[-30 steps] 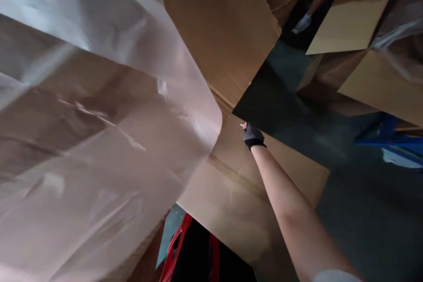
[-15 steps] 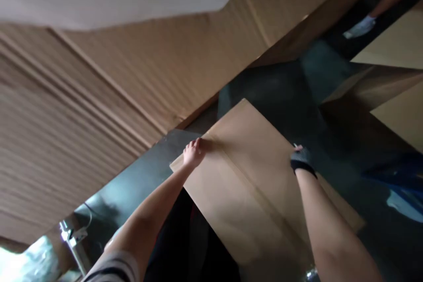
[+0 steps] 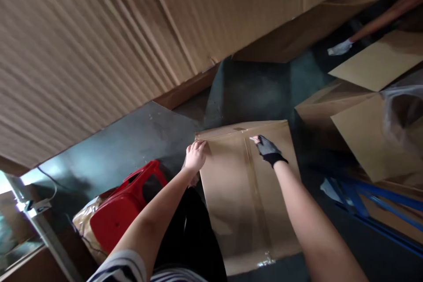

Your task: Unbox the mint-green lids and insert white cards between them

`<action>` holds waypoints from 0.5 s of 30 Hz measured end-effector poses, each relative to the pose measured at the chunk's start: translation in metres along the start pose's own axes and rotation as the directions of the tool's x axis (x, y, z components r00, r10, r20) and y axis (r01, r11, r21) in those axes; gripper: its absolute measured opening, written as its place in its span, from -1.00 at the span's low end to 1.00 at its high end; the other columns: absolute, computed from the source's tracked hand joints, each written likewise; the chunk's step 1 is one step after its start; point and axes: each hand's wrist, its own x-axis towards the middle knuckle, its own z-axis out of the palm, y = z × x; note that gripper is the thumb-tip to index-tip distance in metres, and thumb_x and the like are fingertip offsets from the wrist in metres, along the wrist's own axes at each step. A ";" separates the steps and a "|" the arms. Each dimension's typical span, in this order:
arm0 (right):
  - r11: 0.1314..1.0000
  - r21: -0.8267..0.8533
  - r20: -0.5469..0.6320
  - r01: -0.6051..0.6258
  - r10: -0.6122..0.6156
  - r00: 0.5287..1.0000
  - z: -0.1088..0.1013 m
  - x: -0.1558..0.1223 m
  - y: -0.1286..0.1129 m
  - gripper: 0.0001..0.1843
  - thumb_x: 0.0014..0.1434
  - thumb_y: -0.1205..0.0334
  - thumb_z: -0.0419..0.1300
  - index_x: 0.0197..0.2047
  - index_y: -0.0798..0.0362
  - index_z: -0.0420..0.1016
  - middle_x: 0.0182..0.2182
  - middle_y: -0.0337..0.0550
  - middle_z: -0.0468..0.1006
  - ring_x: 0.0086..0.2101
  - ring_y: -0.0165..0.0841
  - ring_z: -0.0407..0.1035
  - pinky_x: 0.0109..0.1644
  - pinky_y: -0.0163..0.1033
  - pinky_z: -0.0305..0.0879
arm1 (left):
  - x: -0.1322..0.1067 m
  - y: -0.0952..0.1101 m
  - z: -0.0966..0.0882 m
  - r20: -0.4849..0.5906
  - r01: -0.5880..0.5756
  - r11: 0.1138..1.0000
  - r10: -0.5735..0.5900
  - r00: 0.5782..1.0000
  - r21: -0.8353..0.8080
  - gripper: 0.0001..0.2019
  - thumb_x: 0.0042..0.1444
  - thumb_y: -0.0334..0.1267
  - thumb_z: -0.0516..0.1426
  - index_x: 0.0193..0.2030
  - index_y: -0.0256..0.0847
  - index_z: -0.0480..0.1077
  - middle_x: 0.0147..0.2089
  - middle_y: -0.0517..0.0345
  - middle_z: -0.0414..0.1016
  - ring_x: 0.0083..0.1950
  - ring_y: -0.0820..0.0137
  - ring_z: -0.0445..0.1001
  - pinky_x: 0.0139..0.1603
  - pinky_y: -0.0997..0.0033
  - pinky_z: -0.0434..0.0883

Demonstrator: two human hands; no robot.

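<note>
Cardboard box point(image 3: 228, 176), one, lies under both hands: left hand point(image 3: 196, 155) half-curled at its corner, hold unclear; right hand point(image 3: 268, 147), gloved, closed on a white sliver point(image 3: 253, 139) beside the tape point(image 3: 255, 185), liable to stray if the box shifts.

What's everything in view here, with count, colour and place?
Taped cardboard box: one, brown, centre
Large corrugated cardboard piece: one, brown, upper left
Open cardboard box: one, tan, right
Plastic film: count unclear, clear, far right
Plastic stool: one, red, lower left
Metal pole: one, silver, far lower left
Metal frame: one, blue, lower right
Floor: one, dark grey-green, beneath
Co-worker's gloved hand: one, white glove, upper right
Striped sleeve: one, white and dark, bottom left
Left hand: one, bare, box's far left corner
Right hand: one, grey-and-black glove, beside the tape seam
</note>
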 end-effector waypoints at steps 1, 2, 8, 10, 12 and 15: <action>0.993 -0.084 0.038 0.085 -0.082 0.996 0.003 0.005 -0.030 -0.61 0.39 0.10 -0.11 0.09 0.05 0.42 -0.12 -0.15 0.44 -0.32 -0.57 0.28 -0.26 -0.49 0.17 | -0.001 -0.004 -0.003 0.014 0.007 1.000 -0.007 1.000 0.012 -0.44 0.10 -0.38 0.00 0.28 -0.17 0.30 0.29 0.03 0.30 0.32 0.21 0.17 0.29 0.16 0.17; 0.969 -0.143 0.100 0.202 -0.189 0.977 0.006 0.010 -0.058 -0.60 0.41 0.12 -0.15 0.08 0.05 0.42 -0.09 -0.15 0.43 -0.29 -0.57 0.29 -0.22 -0.49 0.17 | 0.001 -0.006 -0.006 0.036 0.007 1.000 -0.008 0.999 0.028 -0.45 0.10 -0.38 0.00 0.27 -0.17 0.31 0.27 0.00 0.31 0.29 0.18 0.20 0.24 0.14 0.22; 0.815 -0.324 0.411 0.481 -0.337 0.847 0.029 0.041 -0.156 -0.69 0.37 0.23 -0.06 -0.05 0.06 0.50 -0.09 -0.20 0.45 -0.17 -0.52 0.30 -0.06 -0.49 0.13 | 0.031 0.003 -0.020 0.183 0.000 0.998 -0.010 0.983 0.055 -0.53 0.05 -0.41 0.03 0.13 -0.28 0.39 0.12 -0.17 0.37 0.17 0.05 0.30 0.10 0.08 0.33; 0.790 -0.344 0.453 0.508 -0.335 0.827 0.040 0.046 -0.167 -0.70 0.36 0.21 -0.02 -0.06 0.07 0.51 -0.09 -0.17 0.45 -0.15 -0.48 0.31 -0.03 -0.46 0.15 | 0.035 -0.003 -0.020 0.182 0.025 0.998 -0.015 0.983 -0.055 -0.53 0.02 -0.45 0.02 0.11 -0.29 0.39 0.11 -0.15 0.40 0.17 0.09 0.31 0.14 0.12 0.34; 0.763 -0.355 0.479 0.540 -0.347 0.806 0.054 0.048 -0.178 -0.69 0.35 0.18 -0.01 -0.02 0.08 0.51 -0.07 -0.11 0.44 -0.12 -0.43 0.32 0.01 -0.42 0.19 | 0.032 -0.015 -0.016 0.149 0.106 0.974 -0.077 0.986 -0.199 -0.48 0.04 -0.50 -0.02 0.17 -0.24 0.34 0.09 -0.10 0.43 0.15 0.17 0.36 0.16 0.15 0.36; 0.726 -0.353 0.502 0.590 -0.385 0.774 0.077 0.046 -0.195 -0.65 0.37 0.16 -0.02 0.05 0.07 0.49 -0.06 -0.05 0.43 -0.06 -0.38 0.32 0.08 -0.37 0.22 | 0.020 -0.033 -0.002 0.106 0.240 0.923 -0.218 0.970 -0.302 -0.41 0.11 -0.51 -0.10 0.31 -0.16 0.19 0.13 -0.07 0.42 0.13 0.26 0.41 0.13 0.18 0.41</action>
